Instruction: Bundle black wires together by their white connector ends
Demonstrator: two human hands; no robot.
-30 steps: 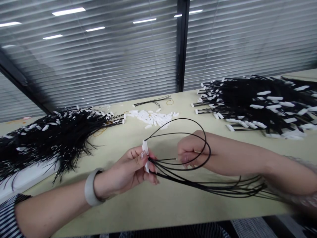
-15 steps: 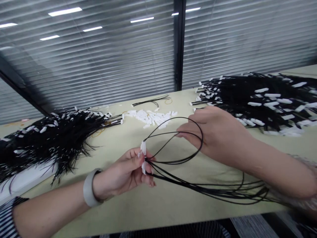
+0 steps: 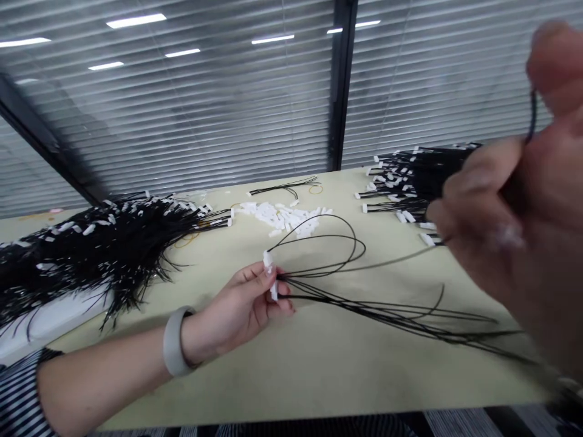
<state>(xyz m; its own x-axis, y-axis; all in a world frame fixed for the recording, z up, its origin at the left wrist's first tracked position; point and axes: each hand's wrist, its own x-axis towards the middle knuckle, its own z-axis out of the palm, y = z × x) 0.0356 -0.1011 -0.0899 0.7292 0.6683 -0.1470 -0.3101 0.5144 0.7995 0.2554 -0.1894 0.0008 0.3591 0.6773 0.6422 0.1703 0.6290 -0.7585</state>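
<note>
Meanwhile, Two Hands Work One Bundle of Black Wires

Around the work, two big heaps of black wires with white tips lie on the counter (image 3: pixel 291 376): the left heap (image 3: pixel 91 249) toward the left edge, the right heap (image 3: pixel 410 176) toward the right edge, partly hidden behind the raised hand. Between them, near the far edge, sits a small pile of loose white connectors (image 3: pixel 286 218), with one short wire bunch (image 3: pixel 286 187) beyond it.

The left hand (image 3: pixel 241 306), a grey wristband (image 3: pixel 175 341) on its wrist, rests low over the counter's middle, fingers closed on a white connector (image 3: pixel 270 276). From it the wire bundle (image 3: pixel 364 303) loops and trails toward the right edge. The right hand (image 3: pixel 523 212) is lifted close to the camera, blurred, fingers pinching one thin black wire (image 3: pixel 532 115).
</note>
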